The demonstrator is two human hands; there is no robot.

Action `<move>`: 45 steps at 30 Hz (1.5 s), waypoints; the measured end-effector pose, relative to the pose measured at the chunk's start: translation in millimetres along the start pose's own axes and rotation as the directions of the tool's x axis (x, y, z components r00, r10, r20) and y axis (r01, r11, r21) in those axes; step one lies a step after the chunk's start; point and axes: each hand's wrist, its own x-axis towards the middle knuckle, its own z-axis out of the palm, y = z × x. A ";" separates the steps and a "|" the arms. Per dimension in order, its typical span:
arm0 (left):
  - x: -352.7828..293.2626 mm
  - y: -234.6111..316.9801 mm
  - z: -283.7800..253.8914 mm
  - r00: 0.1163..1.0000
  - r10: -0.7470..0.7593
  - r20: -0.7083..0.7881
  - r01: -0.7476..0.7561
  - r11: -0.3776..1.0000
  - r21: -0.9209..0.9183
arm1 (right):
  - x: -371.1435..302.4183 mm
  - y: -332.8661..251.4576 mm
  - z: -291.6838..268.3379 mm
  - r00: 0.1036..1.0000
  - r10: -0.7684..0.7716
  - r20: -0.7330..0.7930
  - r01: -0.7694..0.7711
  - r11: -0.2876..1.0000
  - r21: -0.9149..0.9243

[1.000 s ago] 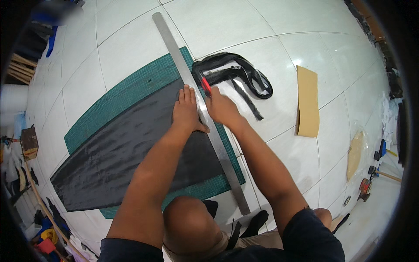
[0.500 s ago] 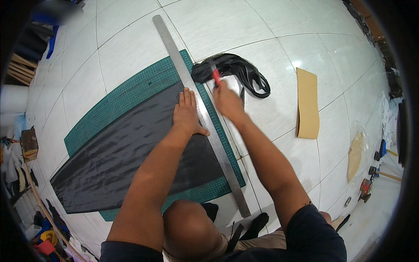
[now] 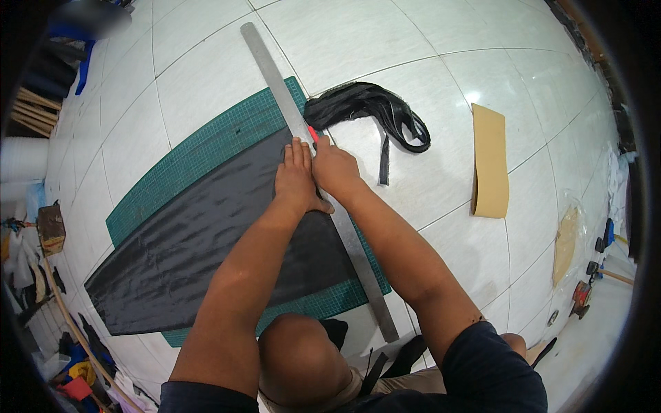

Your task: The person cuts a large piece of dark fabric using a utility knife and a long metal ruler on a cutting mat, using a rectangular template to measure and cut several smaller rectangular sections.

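My left hand (image 3: 295, 182) lies flat with its fingers stretched out, pressing on a long steel ruler (image 3: 359, 256) and the black sheet material (image 3: 206, 234) beside it. That sheet lies over a green cutting mat (image 3: 180, 148) on the floor, and the ruler crosses it near its right edge. In my right hand (image 3: 335, 170) is a red-handled utility knife (image 3: 312, 133), held at the ruler's right side close to my left fingertips. Its blade cannot be made out. A bundle of black strips (image 3: 365, 98) lies just beyond the knife, one strip end (image 3: 384, 164) trailing toward me.
A folded tan cardboard piece (image 3: 489, 162) lies on the white tiles (image 3: 441, 103) to the right. Beyond it are a clear plastic bag (image 3: 568, 237) and a red tool (image 3: 582, 294). Along the left rim stand a wooden box (image 3: 51, 229), a long pole (image 3: 79, 330) and piled cloths.
My right hand has moved left and toward me with the knife, from beside the black strips to the ruler's edge. The left hand stays on the ruler.
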 end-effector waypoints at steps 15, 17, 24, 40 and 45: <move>-0.3 1.7 1.7 1.000 -0.010 -0.027 0.009 1.000 -0.004 | -21.3 14.7 -29.0 0.983 -0.001 0.183 0.013 0.998 -0.064; -1.0 -7.2 2.9 0.998 -0.024 -0.058 0.022 1.000 -0.021 | -21.4 6.6 -33.7 0.990 0.006 0.143 0.008 0.996 -0.094; 0.3 5.0 1.3 0.999 0.010 -0.044 -0.009 1.000 0.017 | 81.9 40.9 -30.4 0.963 -0.271 -0.007 0.257 0.904 0.342; 4.1 3.6 3.7 0.999 0.027 -0.027 -0.027 1.000 -0.001 | -18.7 -4.9 -15.5 0.998 0.013 0.069 -0.012 1.000 -0.021; 1.3 2.4 -2.2 1.000 0.016 0.007 -0.015 0.998 -0.059 | -8.3 -0.5 -2.5 1.000 0.024 0.012 -0.025 0.997 0.069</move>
